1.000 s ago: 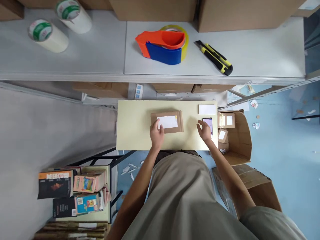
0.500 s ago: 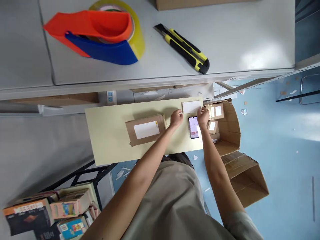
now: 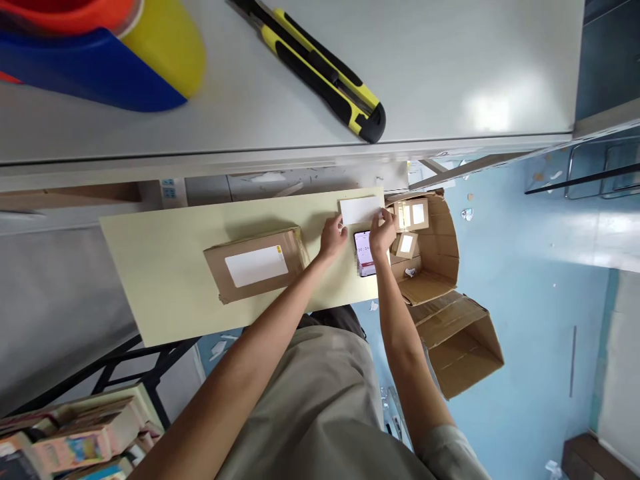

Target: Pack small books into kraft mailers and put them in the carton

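A white label [image 3: 360, 210], flat and rectangular, lies at the far right end of the pale yellow table [image 3: 165, 280]. My left hand [image 3: 333, 237] is closed at its lower left corner, fingers curled in. At the right end of the label, my right hand [image 3: 383, 231] pinches the edge; its fingertips are small and partly hidden. Just below the label is a phone [image 3: 365, 257] with a lit screen, partly covered by my right hand. Left of my hands sits a brown cardboard box [image 3: 210, 267] bearing a white label with a yellow mark.
A grey shelf [image 3: 450, 60] spans the foreground, carrying a yellow-and-black box cutter [image 3: 320, 70] and a tape dispenser [image 3: 100, 73]. Right of the table, an open carton [image 3: 435, 267] contains small labelled boxes [image 3: 405, 245]. Another open carton [image 3: 463, 357] stands below it. Books [image 3: 75, 447] fill the lower left.
The view has shifted, so the table and hands appear further left and the shelf tools look larger. My left hand has come closer to the label's lower left corner. My right hand stays at its right end.
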A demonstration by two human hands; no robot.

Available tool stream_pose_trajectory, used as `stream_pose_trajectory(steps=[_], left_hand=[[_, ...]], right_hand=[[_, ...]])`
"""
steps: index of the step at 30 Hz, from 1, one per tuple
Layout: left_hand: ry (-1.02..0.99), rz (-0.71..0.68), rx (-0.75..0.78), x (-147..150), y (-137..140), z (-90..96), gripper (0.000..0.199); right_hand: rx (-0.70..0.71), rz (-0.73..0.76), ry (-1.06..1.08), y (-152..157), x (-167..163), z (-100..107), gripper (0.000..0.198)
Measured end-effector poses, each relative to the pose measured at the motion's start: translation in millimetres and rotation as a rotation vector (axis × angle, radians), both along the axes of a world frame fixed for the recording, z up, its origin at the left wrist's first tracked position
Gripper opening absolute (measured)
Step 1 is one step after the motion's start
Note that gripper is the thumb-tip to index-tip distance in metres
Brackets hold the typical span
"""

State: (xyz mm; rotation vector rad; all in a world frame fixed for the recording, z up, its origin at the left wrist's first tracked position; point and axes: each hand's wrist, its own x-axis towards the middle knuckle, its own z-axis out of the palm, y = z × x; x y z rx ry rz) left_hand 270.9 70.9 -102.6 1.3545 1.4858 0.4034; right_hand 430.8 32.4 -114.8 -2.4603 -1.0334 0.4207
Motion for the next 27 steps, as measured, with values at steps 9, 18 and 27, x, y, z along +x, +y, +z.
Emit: stream_pose_trajectory(steps=[9, 18, 27], left_hand=[[-0.063, 0.179, -0.099, 4, 11, 9.4, 0.020], [-0.034, 0.154, -0.151, -3, 21, 9.8, 0.019], [-0.061, 0.157, -0.159, -9, 20, 25.9, 0.023]], right_hand=[[-0.016, -0.067, 0.090, 13, -4, 30, 0.038], [0.006, -0.034, 0.064, 12, 8, 31, 0.051], [0.056, 0.055, 0.027, 5, 2, 38, 0.050]])
